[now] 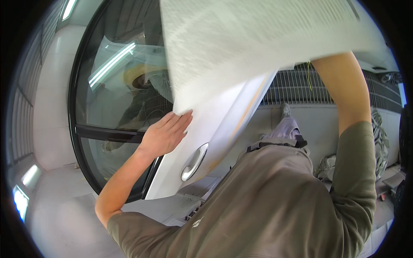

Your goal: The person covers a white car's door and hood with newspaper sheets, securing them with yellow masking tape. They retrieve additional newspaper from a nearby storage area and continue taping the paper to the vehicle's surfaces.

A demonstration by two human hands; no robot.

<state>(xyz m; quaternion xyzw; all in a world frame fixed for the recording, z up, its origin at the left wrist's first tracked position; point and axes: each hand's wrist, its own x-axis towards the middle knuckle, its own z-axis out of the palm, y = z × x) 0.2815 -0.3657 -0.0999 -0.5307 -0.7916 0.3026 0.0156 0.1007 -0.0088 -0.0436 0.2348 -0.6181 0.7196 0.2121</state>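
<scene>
A white car door (217,111) with a window (124,101) stands in front of me to the left. My left hand (165,135) lies flat with fingers stretched out on the door just below the glass. Its fingertips touch the lower corner of a large pale sheet (258,36), paper or thin cloth, partly blurred. That sheet spreads across the upper middle and right, covering the door's upper part. My right forearm (344,88) reaches up behind the sheet, so the right hand is hidden. A silver door handle (195,162) sits below my left hand.
A tan stripe (247,112) runs along the door's side. Dark floor grating (282,88) lies beyond it. Crumpled grey-green material (378,146) is at the right. A thin yellow strand (309,76) hangs near my right forearm. A pale wall (53,103) rises at the left.
</scene>
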